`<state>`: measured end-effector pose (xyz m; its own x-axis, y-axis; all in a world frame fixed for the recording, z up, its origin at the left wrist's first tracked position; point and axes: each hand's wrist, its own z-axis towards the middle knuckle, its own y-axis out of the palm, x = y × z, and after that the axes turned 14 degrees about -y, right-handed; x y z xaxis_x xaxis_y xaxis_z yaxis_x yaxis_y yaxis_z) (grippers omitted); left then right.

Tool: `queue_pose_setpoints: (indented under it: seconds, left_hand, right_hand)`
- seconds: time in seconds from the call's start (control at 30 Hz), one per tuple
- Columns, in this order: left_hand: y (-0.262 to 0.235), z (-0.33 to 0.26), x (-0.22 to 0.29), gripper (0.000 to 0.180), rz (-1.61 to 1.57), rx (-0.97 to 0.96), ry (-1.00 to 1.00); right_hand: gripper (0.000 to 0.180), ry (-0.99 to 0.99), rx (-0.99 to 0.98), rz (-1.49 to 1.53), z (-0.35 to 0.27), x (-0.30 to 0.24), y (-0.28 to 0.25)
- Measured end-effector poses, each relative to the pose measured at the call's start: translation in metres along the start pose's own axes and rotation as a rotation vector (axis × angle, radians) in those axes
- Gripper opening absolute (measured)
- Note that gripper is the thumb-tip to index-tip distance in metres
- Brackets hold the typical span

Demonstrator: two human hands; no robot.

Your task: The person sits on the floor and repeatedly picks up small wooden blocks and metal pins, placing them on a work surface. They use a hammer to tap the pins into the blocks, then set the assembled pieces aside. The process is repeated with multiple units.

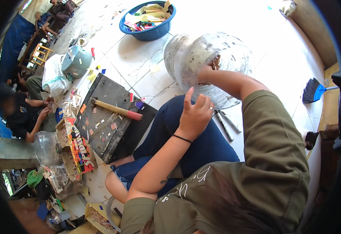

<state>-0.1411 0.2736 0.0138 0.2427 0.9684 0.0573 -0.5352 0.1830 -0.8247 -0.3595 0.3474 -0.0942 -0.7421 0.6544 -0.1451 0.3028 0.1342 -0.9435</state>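
Note:
A large cloudy clear plastic jug (229, 45) lies on its side on the tiles beyond my knees. My right hand (206, 75) reaches into its opening, beside small brown pieces (216, 62) in the jug; the fingers are hidden. In front of the opening I hold up my left hand (196, 115), index finger stretched out and the others loosely bent, with nothing visible in it. Whether that fingertip touches the jug I cannot tell. To the left, a hammer (114, 109) with a wooden handle rests on a dark block (100, 87) among thin sticks and small coloured scraps.
A blue basin (149, 33) of scraps stands at the far side. Pliers-like tools (227, 124) lie right of my knee. At left are a wooden box (71, 156), a grey-blue tub (77, 60) and a co-worker (22, 109). A blue broom (314, 91) is at right.

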Motion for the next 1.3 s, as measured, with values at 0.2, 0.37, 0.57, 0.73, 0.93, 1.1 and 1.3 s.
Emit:
queue_pose_setpoints:
  seconds: [0.2,0.37,0.57,0.73,0.93,1.1,1.3]
  left_hand:
    - [0.002,-0.002,0.001,0.006,0.005,0.025,0.004]
    - [0.002,-0.002,0.005,0.005,0.032,0.026,-0.001]
    - [-0.002,-0.001,0.005,0.005,0.036,0.037,-0.002]
    - [-0.005,-0.004,0.007,0.005,0.020,0.025,-0.003]
    - [-0.008,-0.005,0.008,0.005,0.019,0.007,-0.007]
    - [-0.009,0.000,0.004,0.005,-0.014,0.007,0.016]
    - [-0.002,0.015,-0.012,0.013,-0.114,0.095,-0.014]
  right_hand:
    - [0.071,-0.104,-0.140,0.034,0.008,0.002,-0.003]
    - [0.062,-0.103,-0.149,0.074,0.016,0.003,0.002]
    - [0.052,-0.138,-0.083,-0.044,0.010,0.003,0.015]
    - [0.051,-0.130,-0.100,-0.049,0.015,0.013,0.023]
    - [0.039,-0.335,-0.029,0.099,0.028,0.031,0.038]
    - [0.030,-0.173,-0.184,0.438,-0.021,0.019,-0.029]
    - [0.027,-0.015,-0.138,1.215,-0.095,-0.007,-0.133]
